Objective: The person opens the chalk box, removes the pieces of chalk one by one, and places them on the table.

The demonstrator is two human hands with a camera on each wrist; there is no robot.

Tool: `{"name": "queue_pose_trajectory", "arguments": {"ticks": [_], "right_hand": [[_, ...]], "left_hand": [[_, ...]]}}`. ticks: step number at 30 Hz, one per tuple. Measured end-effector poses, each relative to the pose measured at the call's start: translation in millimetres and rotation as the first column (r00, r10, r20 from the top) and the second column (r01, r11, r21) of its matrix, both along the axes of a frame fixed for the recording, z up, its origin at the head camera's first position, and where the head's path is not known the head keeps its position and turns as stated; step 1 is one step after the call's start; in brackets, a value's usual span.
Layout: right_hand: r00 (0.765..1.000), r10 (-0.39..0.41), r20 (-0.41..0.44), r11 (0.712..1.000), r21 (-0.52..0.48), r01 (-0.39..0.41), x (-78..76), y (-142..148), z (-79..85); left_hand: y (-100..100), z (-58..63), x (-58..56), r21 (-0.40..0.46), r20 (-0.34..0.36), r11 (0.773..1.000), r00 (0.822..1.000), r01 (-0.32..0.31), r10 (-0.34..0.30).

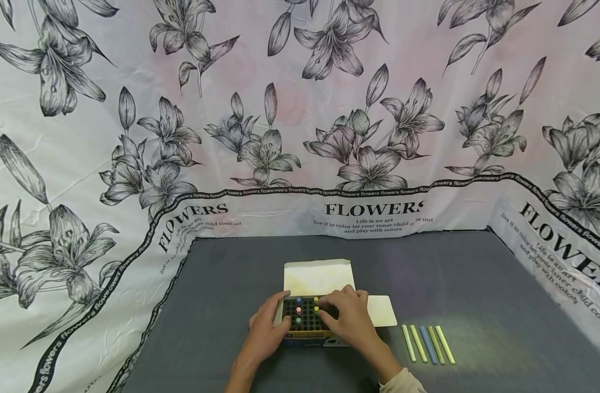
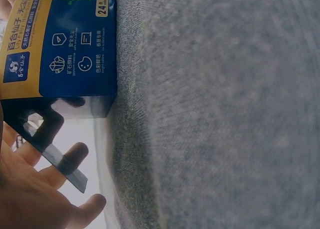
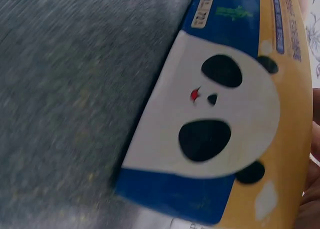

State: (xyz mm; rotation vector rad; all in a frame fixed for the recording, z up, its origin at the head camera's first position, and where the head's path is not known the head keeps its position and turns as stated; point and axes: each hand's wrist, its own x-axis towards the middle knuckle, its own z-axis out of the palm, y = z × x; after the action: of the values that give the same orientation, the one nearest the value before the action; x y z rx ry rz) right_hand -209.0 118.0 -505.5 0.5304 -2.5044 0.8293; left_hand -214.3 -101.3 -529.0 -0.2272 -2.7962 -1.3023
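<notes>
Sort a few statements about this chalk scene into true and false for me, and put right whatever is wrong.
1. Five chalk sticks lie in a row on the table, right of the box. True.
2. The five sticks in that row are all one colour. False: one is blue, the others yellowish or greenish.
3. The left hand is at the box's left end. True.
4. The right hand is over the row of loose sticks. False: it is at the box, beside the yellow sticks.
5. The box's rear flap is closed. False: it is open.
6. A panda is printed on the box. True.
</notes>
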Motion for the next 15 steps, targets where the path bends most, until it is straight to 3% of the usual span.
{"name": "queue_pose_trajectory", "arguments": {"ticks": [15], "right_hand": [[0.996,-0.081,0.038,0.992,0.104,0.076,-0.7,-10.8,-2.6]], "left_hand": [[-0.4,-1.8,-0.6,-0.005,-0.012,1.0,1.0,0.003,-0.003]]}}
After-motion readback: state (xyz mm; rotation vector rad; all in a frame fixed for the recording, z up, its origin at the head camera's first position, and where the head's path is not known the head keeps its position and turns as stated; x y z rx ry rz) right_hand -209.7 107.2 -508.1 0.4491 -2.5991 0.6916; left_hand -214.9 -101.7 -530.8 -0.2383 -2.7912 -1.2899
